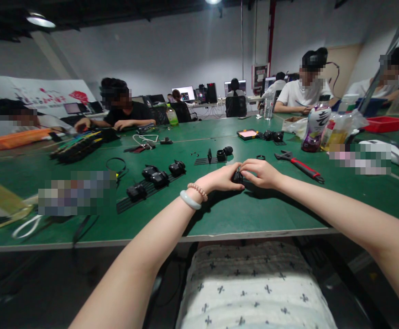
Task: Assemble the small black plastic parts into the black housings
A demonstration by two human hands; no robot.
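Over the green table, my left hand [224,178] has its thumb and fingers closed around a small black part [238,176], whose kind I cannot make out. From the other side, the bent fingers of my right hand [260,173] meet the same part and partly hide it. Just beyond my hands lie a black slotted plate [210,160], a short black cylindrical piece [221,155] and a black ring [260,157]. Left of my left hand, a long black slotted rail [151,189] carries several black block-shaped parts [156,176].
An adjustable wrench [300,167] with red-and-black handle lies right of my right hand. Farther right stand a purple-labelled bottle [316,127] and a red tray [386,124]. A cable bundle [83,145] and an orange tray [14,139] are at left. Several people sit around the table.
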